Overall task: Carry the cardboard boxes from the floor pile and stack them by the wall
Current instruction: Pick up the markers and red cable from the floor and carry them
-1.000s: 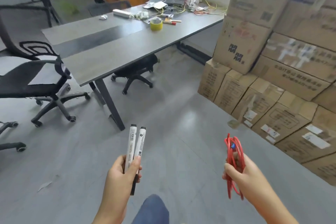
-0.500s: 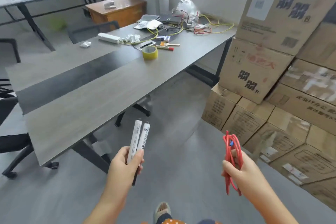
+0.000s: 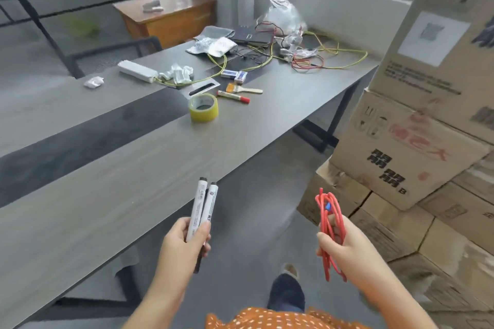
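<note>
The table (image 3: 160, 157) has come nearer; left hand (image 3: 181, 243) grips two markers (image 3: 203, 208), right hand (image 3: 344, 248) grips red cord (image 3: 330, 222), stacked cardboard boxes (image 3: 401, 157) untouched just right.

Orange white-dotted garment (image 3: 280, 319); bare forearms, no sleeves; dark trouser leg (image 3: 287, 292).

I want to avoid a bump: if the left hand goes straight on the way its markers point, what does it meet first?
Probably the grey table: the markers in the left hand point over its near edge. Height is unclear.
</note>
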`<act>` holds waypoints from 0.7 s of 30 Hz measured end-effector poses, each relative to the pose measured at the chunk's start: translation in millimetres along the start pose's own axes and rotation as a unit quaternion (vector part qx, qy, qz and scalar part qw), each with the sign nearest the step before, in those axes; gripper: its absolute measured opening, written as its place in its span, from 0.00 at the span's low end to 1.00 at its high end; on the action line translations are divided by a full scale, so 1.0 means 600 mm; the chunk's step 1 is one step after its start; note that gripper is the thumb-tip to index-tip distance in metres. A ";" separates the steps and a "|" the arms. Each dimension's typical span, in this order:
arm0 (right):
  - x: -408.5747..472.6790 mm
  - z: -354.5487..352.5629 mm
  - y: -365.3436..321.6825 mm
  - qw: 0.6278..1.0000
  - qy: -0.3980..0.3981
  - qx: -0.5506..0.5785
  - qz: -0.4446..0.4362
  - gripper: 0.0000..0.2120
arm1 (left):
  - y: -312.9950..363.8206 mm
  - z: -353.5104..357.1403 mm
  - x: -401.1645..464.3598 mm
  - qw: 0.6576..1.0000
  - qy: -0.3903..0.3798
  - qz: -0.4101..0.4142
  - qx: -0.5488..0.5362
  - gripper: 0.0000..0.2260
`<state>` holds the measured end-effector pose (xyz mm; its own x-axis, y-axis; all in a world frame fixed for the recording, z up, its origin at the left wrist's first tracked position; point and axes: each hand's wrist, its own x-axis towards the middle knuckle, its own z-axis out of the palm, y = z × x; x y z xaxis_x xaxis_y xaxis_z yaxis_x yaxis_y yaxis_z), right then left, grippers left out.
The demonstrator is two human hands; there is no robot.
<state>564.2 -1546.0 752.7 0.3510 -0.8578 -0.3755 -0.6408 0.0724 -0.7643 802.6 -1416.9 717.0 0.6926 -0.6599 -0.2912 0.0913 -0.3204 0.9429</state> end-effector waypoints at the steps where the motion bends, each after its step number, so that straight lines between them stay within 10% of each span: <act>1: 0.035 -0.025 -0.007 1.000 -0.004 -0.017 -0.013 0.02 | 0.013 0.029 0.024 1.000 0.007 0.002 -0.007 0.04; 21: 0.582 -0.200 -0.189 0.983 -0.129 -0.099 -0.079 0.02 | 0.164 0.306 0.440 0.995 0.096 -0.038 -0.006 0.02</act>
<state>677.6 -1914.5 771.1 0.6023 -0.6908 -0.4000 -0.6759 -0.1746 -0.7161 863.2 -1747.6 703.3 0.8072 -0.4916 -0.3267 0.1560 -0.3561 0.9213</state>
